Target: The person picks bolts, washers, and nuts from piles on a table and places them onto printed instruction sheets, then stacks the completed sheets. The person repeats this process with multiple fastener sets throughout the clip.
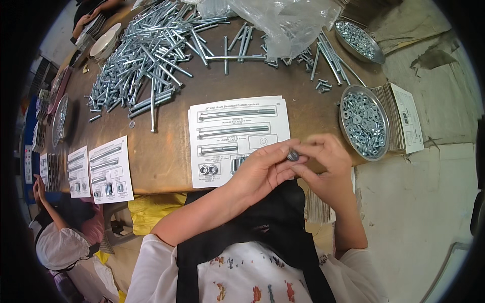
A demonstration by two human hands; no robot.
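Observation:
My left hand (pixel 265 164) reaches across the front of my apron, thumb and forefinger pinched on a small, round, dark metal piece (pixel 293 155). My right hand (pixel 326 164) meets it from the other side, its slightly blurred fingers and thumb curled against the same piece. Whether the piece is a nut or a bolt's end cannot be made out. Just beyond my left hand lies a stack of printed sheets (pixel 237 123) with pictures of bolts and nuts, partly covered by the hand. Right of my hands stands a metal bowl (pixel 345 135) full of washers and nuts.
Long bolts (pixel 146 55) are heaped at the table's far left, with loose ones nearby. Clear plastic (pixel 290 22) lies at the back. Another bowl (pixel 376 58) sits back right, above stacked cardboard (pixel 391 113). Smaller printed sheets (pixel 111 169) overhang the left edge, near another person (pixel 63 247).

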